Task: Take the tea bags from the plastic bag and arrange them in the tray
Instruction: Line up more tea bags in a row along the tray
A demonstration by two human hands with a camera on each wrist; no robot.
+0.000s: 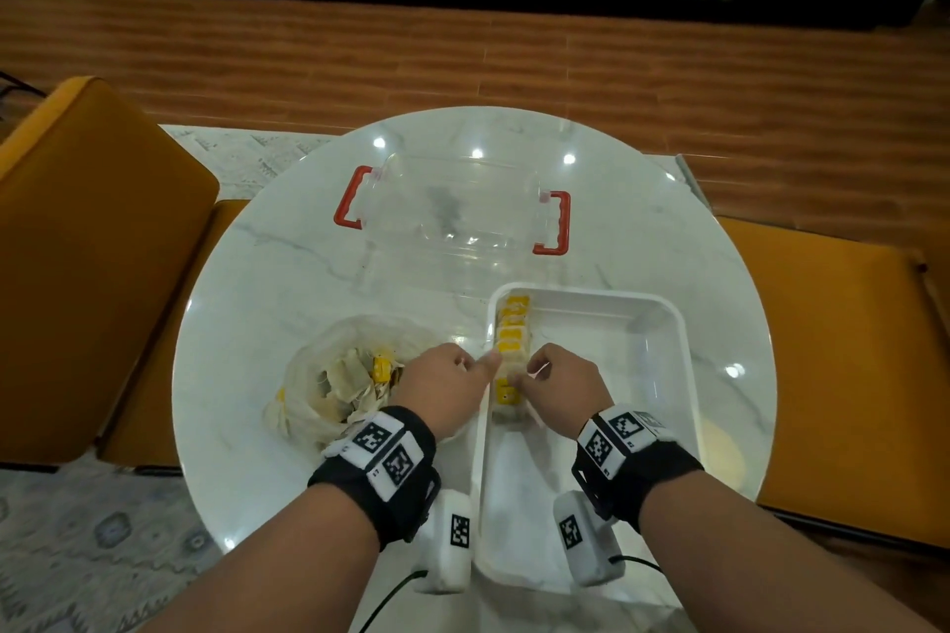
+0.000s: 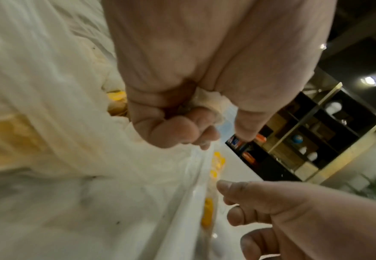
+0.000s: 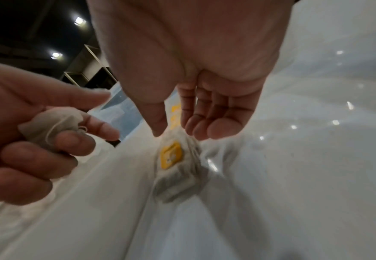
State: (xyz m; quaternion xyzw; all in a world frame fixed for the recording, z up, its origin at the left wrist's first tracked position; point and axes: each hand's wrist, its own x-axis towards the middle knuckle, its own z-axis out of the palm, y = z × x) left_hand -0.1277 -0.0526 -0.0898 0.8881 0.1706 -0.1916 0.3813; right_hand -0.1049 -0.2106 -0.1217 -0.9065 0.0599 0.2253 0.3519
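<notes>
Row of tea bags (image 1: 510, 355): we see it along the tray (image 1: 663, 324) left wall, running away from us.
Left hand (image 1: 446, 383): curled on one tea bag (image 3: 48, 126), just left of the row.
Right hand (image 1: 555, 383): fingers loose, tips on the near tea bag (image 3: 173, 158).
Plastic bag (image 1: 329, 375): left of the tray.

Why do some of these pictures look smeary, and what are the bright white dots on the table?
Head view: sharp; the dots are ceiling lights mirrored in the glossy table, whose round edge bulges from the wide lens. Left wrist view: the plastic bag is smeared by blur. Right wrist view: the tea bags in the tray are soft, with glare specks.
</notes>
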